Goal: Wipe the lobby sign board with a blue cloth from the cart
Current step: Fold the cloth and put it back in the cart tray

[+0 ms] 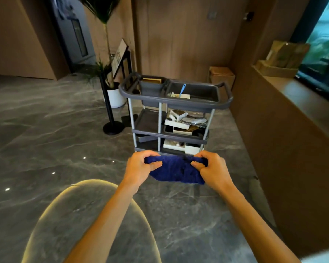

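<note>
A dark blue cloth (176,170) hangs folded between both hands, in front of me above the floor. My left hand (141,168) grips its left end, and my right hand (212,168) grips its right end. Just beyond the cloth stands a grey three-shelf cart (176,105) with boxes and tools on its shelves. The sign board (119,56), a tilted panel with text on a black stand, is behind the cart to the left, seen edge-on and partly hidden by the cart handle.
A black post with a round base (112,127) and a potted plant in a white pot (115,96) stand left of the cart. A brown ledge (292,103) runs along the right. A cardboard box (221,75) sits behind the cart. Grey marble floor spreads to the left.
</note>
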Demonstrator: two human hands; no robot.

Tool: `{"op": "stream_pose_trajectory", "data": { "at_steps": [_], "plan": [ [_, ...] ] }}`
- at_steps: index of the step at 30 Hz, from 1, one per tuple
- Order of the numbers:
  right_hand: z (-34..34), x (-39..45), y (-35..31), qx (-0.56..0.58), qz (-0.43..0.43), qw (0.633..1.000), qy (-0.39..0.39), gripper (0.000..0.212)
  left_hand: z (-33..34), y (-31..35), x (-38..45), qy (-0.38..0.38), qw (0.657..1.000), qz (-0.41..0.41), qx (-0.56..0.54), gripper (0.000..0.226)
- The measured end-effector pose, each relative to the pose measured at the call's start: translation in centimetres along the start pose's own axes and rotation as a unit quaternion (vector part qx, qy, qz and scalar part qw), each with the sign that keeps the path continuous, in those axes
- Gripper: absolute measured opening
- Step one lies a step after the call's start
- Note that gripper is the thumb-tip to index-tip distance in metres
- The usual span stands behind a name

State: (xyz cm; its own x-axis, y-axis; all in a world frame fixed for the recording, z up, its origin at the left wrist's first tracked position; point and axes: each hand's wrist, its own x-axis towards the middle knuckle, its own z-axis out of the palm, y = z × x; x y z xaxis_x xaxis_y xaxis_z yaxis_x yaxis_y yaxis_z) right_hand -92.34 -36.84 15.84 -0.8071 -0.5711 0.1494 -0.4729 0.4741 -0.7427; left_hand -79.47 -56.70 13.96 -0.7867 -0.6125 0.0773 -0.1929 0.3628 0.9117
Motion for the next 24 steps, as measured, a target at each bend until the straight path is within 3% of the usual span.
{"op": "stream_pose_trajectory", "data": {
  "at_steps": [5,16,24],
  "plan": [
    [-1.0,5.2,2.3,0.007,0.012,1.000,0.011,0.006,2.4,1.0,5.6,-0.014,1.000,0.002,-0.020,0.035],
    [1.8,18.6,4.2,0.017,0.024,0.998,0.051,0.018,3.7,-1.4,20.8,-0.033,0.998,0.006,-0.045,0.030],
    [4.1,28.5,4.0,0.027,0.051,0.995,0.081,0.022,3.4,-2.8,33.3,-0.096,0.993,0.006,-0.068,0.033]
  ]
}}
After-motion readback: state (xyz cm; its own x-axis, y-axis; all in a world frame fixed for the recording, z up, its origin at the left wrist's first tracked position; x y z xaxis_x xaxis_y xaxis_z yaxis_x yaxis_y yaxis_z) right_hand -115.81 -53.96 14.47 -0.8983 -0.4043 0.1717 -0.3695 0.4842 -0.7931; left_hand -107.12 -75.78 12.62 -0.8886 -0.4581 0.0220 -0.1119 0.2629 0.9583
